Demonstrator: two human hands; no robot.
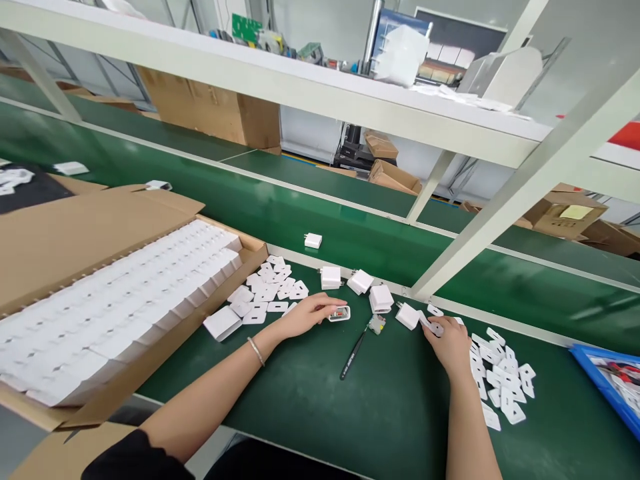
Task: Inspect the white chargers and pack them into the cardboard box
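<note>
My left hand (310,313) is closed on a white charger housing (345,319), whose open end shows parts inside. Between the fingers of my right hand (450,343) is a small white end cover (436,329). White chargers with metal prongs stand in a row behind the hands, one charger (407,316) just left of my right hand. Black tweezers (353,357) lie between the hands, their tip at a small circuit board (377,324). A pile of white covers (505,380) spreads right of my right hand; more white covers (267,287) lie beyond my left forearm.
At left, a cardboard box (260,251) holds rows of white dividers. A blue tray (595,380) sits at the right edge. A slanted white post (480,220) rises from the bench behind the right hand, under a white shelf (320,100). One charger (313,240) rests farther back.
</note>
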